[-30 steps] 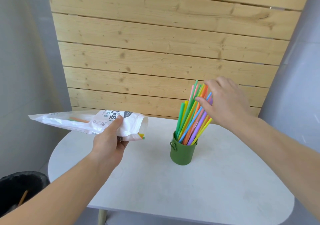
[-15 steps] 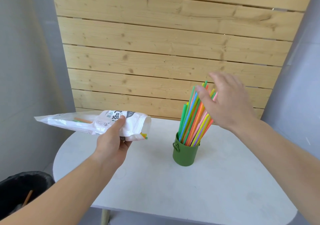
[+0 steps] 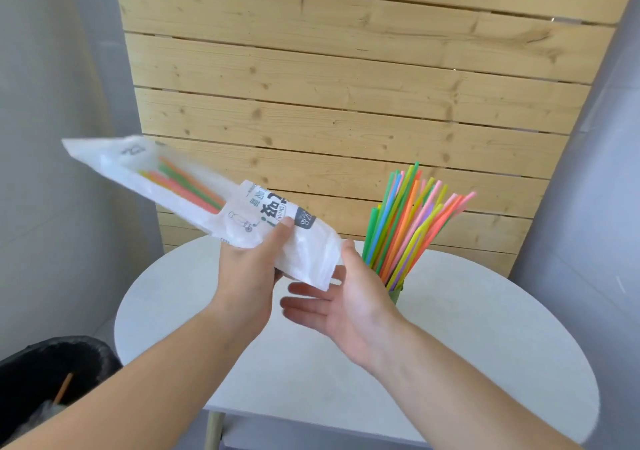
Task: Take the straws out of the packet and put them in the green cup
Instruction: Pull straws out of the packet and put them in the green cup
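My left hand [image 3: 247, 276] grips a white plastic straw packet [image 3: 194, 200], tilted with its closed end up at the left and its open mouth down at the right. Several orange and green straws [image 3: 183, 183] show through the packet's upper half. My right hand [image 3: 343, 306] is held open, palm up, just under the packet's mouth, with nothing in it. Behind that hand stands the green cup [image 3: 396, 293], mostly hidden, with a fanned bundle of coloured straws [image 3: 408, 221] sticking up out of it.
A white round table [image 3: 485, 328] lies under both hands. A wooden slat wall [image 3: 346, 86] stands behind the table. A black bin with a liner [image 3: 52, 373] sits on the floor at the lower left, beside the table edge.
My right hand left the straws in the cup and came down and left, palm up, under the packet's mouth. My left hand tilted the packet, closed end up, and moved it toward the centre.
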`<state>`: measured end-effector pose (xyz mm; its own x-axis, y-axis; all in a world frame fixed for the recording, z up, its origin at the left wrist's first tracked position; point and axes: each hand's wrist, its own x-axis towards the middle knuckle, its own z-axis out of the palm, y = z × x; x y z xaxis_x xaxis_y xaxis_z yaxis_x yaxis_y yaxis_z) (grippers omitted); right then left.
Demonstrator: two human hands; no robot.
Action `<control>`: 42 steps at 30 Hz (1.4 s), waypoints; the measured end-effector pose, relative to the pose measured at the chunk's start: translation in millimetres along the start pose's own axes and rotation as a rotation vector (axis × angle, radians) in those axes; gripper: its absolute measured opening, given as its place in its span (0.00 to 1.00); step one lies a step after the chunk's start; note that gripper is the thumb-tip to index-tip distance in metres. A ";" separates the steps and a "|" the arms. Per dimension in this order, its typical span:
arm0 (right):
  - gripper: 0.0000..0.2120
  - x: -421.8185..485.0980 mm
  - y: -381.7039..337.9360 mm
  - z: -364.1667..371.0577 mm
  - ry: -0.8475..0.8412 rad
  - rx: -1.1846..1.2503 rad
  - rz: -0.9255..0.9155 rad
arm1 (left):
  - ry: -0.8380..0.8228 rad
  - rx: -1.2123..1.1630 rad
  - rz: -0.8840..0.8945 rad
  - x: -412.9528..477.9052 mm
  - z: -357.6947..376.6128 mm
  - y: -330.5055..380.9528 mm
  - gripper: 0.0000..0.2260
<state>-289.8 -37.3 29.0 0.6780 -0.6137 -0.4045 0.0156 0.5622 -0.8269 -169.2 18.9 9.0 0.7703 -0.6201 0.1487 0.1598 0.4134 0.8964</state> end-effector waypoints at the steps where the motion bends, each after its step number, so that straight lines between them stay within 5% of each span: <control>1: 0.29 1.0 1.6 0.4 -0.006 0.079 0.004 | -0.028 0.041 0.033 -1.0 0.9 -0.9 0.13; 10: 0.21 15.3 8.9 -11.5 0.079 0.209 -0.005 | -0.187 0.203 0.196 -7.5 5.7 -2.0 0.10; 25: 0.08 18.6 1.3 -21.2 0.053 0.194 -0.066 | -0.145 0.137 0.256 -0.5 -2.0 6.0 0.10; 34: 0.03 18.6 0.6 -25.4 0.020 0.158 -0.074 | -0.121 0.188 0.198 -1.9 -3.9 3.9 0.07; 42: 0.07 21.5 -14.2 -33.1 0.085 0.174 -0.189 | -0.063 -0.011 0.060 0.8 -5.4 6.4 0.13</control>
<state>-299.8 -76.8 19.0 0.5869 -0.7573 -0.2864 0.2673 0.5151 -0.8144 -164.2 24.6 12.5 0.7387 -0.6343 0.2282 0.1215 0.4583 0.8804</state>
